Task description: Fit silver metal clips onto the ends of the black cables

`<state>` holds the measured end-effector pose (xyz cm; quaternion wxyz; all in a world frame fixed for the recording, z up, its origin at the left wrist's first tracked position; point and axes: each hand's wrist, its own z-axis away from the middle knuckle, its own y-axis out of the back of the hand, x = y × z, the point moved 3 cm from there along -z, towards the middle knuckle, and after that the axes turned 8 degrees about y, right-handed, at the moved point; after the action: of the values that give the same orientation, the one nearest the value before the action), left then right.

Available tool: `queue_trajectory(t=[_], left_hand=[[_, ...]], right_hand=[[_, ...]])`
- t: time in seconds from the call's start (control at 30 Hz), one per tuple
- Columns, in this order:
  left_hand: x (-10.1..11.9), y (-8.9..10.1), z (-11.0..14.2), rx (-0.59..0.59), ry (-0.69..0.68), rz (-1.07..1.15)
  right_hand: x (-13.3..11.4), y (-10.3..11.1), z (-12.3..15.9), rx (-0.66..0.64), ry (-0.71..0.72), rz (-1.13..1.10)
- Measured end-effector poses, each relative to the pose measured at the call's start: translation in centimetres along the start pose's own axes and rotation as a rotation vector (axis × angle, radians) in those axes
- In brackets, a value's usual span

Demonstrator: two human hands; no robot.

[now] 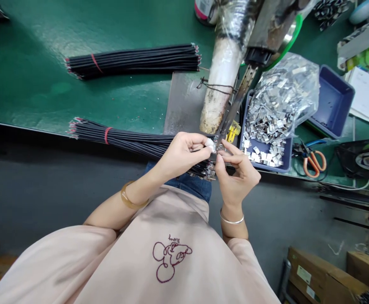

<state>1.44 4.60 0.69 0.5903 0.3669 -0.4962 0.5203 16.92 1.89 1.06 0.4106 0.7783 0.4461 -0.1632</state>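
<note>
Here 2 hands [189, 154] [237, 177] meet, fingertips pinched close together

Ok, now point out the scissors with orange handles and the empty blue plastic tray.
Orange-handled scissors [307, 167]: head view, on the left side of the handle loops.
Empty blue plastic tray [334, 98]: head view, on its inside floor.

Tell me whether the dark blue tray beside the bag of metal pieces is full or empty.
Nearly empty: the tray's bare floor shows, with only a few small dark specks.
</note>
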Motion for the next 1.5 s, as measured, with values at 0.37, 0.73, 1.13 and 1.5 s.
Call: queue_trajectory(t=[0.37,0.73,1.13,1.5], left_hand=[[-0.2,-0.5,0.1,-0.036,-0.031,-0.093],[-1.1,3.7,4.2,0.084,-0.681,-0.988],[-1.9,6.5,5.9,-0.114,-0.673,-1.568],[-4.3,9.5,3.9,0.053,-0.959,-1.526]], right_hand=[[0.4,0.7,0.6,-0.026,0.016,-0.023],[0.7,2.1,1.5,0.061,-0.099,-0.009],[1.4,4.3,1.7,0.227,-0.205,0.070],[0.7,5.3,1.9,0.417,-0.179,0.097]])
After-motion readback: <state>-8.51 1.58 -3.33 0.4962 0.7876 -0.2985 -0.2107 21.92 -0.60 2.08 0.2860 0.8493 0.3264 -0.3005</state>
